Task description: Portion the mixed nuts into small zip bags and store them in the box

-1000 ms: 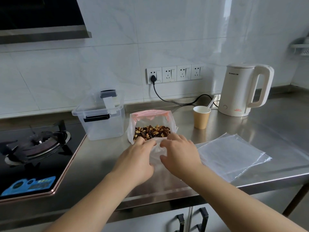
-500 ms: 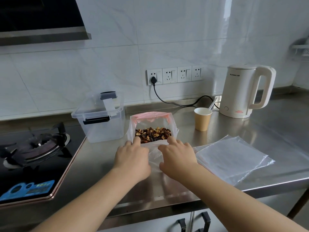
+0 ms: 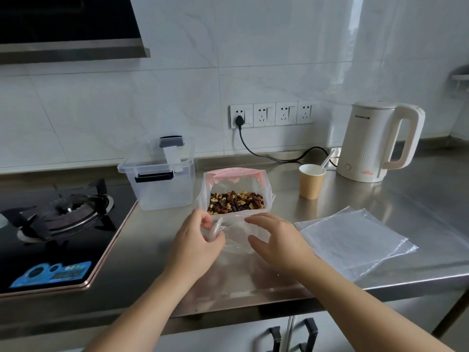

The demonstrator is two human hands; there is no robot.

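Small zip bag [image 3: 234,235] pinched by left hand [image 3: 196,246], right hand [image 3: 278,241] fingers spread on it; kettle [image 3: 373,141] logo unreadable.

Soft daylight, glare on wall (edges bowed).

We see the left hand [image 3: 196,240] pinching a small bag [image 3: 234,233] that the right hand [image 3: 275,240] touches, just before the open nut bag [image 3: 236,196] on the counter [image 3: 380,199].
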